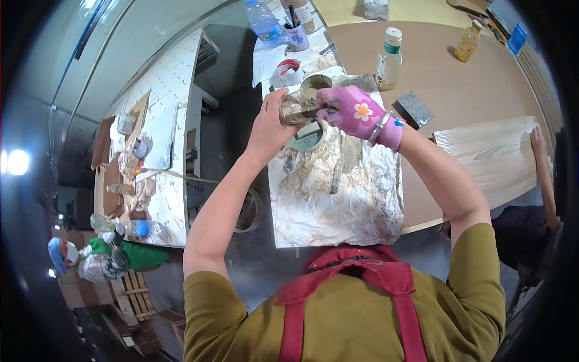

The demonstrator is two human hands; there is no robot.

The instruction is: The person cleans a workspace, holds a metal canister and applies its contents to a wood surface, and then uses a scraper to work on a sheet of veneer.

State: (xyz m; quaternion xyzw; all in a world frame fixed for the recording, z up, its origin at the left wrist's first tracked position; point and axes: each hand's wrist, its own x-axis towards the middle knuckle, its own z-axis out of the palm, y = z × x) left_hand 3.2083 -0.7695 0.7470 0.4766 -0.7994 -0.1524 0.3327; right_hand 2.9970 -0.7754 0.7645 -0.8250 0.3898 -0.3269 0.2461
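Observation:
My bare left hand (269,120) is wrapped round a small, dirty tub (288,104), tilted above the messy sheet. In a pink flowered glove, my right hand (356,111) grips a thin, dark scraper-like blade (307,113) laid across the tub's mouth; its handle is hidden in my fist. Right behind my hands sits another smeared round tub (316,84). Below them lies a pale green-bottomed dish (306,140), partly covered by my left hand. A flat, putty-coated tool (345,163) rests on the crumpled, stained white sheet (362,211).
A tape roll (289,71), pen cup (297,37) and large water bottle (263,23) stand at the back. Right of my glove are a glass bottle (390,60) and dark block (414,110). A co-worker's hand (537,140) touches a wood-grain panel (488,151); another person (102,259) stands left.

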